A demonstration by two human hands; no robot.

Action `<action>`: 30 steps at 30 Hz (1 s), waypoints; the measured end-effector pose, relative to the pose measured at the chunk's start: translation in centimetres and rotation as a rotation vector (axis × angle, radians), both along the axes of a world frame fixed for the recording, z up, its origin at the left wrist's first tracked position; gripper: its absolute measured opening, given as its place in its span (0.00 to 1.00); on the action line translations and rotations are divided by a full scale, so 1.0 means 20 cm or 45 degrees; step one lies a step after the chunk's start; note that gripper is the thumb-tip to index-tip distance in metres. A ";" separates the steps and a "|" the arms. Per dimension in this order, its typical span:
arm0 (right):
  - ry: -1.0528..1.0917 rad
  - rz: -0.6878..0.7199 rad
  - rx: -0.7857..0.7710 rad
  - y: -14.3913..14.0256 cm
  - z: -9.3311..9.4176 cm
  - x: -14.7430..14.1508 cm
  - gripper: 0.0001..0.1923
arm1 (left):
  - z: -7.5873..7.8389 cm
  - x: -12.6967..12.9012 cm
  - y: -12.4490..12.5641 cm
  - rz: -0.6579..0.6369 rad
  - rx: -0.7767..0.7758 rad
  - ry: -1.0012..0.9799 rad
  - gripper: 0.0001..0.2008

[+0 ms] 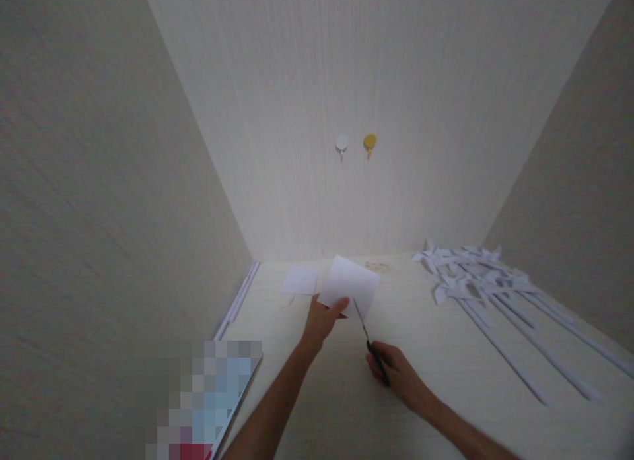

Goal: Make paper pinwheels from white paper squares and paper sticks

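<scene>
My left hand (321,320) pinches the near edge of a white square sheet of paper (349,285), holding it up over the pale table (347,394). My right hand (396,373) grips the dark handles of a pair of scissors (366,334). The blades point up toward the lower edge of the sheet, just beside my left thumb. I cannot tell whether the blades touch the paper.
A smaller white paper square (300,281) lies flat at the back left. Several white paper pinwheels on long sticks (488,295) lie at the right. White strips (238,301) run along the left wall. A blurred book-like object (212,400) sits at the near left. Two round hooks (355,143) hang on the back wall.
</scene>
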State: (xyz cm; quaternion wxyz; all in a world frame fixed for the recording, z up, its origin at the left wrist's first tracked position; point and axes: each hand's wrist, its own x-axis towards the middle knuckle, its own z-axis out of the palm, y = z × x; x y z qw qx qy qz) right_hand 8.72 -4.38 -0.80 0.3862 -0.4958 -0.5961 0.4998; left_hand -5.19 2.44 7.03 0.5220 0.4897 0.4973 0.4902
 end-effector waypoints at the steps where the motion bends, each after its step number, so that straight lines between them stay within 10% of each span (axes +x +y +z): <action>1: 0.005 0.003 -0.006 0.00 0.00 0.00 0.19 | 0.00 0.00 0.00 -0.003 0.001 -0.006 0.09; 30: 0.097 -0.001 -0.011 -0.01 0.01 -0.01 0.18 | -0.01 0.00 -0.01 -0.047 -0.013 0.093 0.04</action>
